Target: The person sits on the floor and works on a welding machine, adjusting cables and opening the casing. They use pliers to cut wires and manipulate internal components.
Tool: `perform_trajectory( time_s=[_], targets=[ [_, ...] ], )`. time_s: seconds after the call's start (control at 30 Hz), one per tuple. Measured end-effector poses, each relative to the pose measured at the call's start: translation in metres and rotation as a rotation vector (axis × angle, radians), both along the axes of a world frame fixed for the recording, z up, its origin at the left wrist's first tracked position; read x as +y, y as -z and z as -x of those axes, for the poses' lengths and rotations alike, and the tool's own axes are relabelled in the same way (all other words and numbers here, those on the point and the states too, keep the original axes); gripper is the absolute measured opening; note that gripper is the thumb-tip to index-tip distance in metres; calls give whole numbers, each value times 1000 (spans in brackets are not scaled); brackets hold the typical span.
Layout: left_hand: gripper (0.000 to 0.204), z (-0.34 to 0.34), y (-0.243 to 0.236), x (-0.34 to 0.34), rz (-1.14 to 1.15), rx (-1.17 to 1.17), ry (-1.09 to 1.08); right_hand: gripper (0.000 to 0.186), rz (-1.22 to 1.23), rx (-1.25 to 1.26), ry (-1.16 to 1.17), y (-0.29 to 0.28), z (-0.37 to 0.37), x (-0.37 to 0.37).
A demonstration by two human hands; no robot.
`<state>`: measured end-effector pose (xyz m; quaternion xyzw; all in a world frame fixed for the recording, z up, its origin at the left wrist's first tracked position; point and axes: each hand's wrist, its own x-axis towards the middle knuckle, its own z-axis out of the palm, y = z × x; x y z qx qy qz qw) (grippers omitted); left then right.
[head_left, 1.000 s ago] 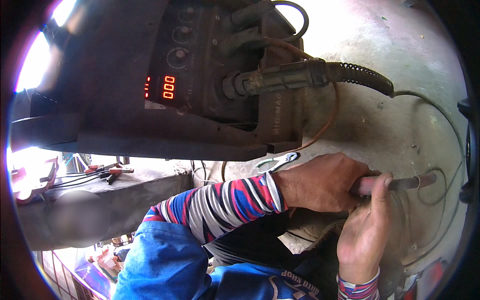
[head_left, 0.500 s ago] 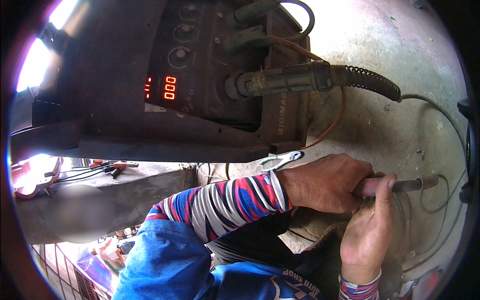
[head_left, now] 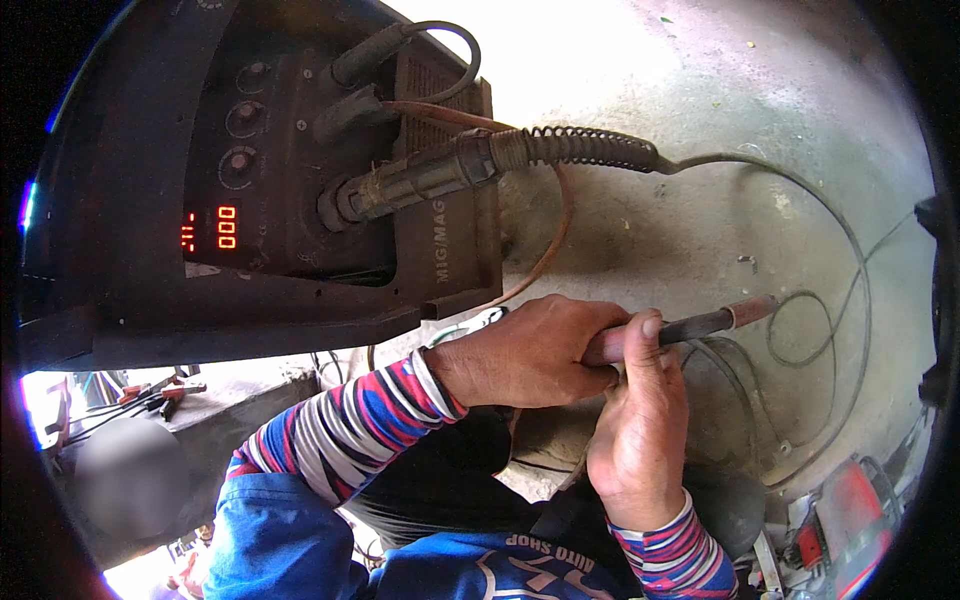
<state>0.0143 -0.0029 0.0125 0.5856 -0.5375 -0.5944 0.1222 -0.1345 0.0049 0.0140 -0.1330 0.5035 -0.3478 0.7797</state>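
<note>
A slim rod, dark in the middle and reddish-brown at both ends, lies between my hands and points to the right. My left hand is closed round its near end, knuckles up. Against the rod my right hand presses its thumb, palm showing; its other fingers are mostly hidden behind. Just beyond my left wrist, pliers with pale green handles lie partly covered by that hand. The dark welding machine stands past my left arm, its red display lit.
A thick cable plug with a spring sleeve sticks out of the machine. Its thin cable loops over the concrete floor at right. Clamps with red parts rest on a ledge at left. A red and grey case stands at lower right.
The whole view has shifted, so the machine and my hands appear further left, and more of the floor at right shows. Both hands keep hold of the rod, now tilted slightly upward.
</note>
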Motion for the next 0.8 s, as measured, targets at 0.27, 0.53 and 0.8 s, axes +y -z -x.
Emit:
perform_trajectory(
  time_s=[0.27,0.53,0.8],
  targets=[
    [35,5,-6,1,30,-86,143,42,43,4,30,-8,3,7],
    [39,11,9,8,62,41,99,50,152,212,-58,1,11,18],
    [37,6,1,3,-61,178,98,55,207,94,164,17,-4,23]
  ],
)
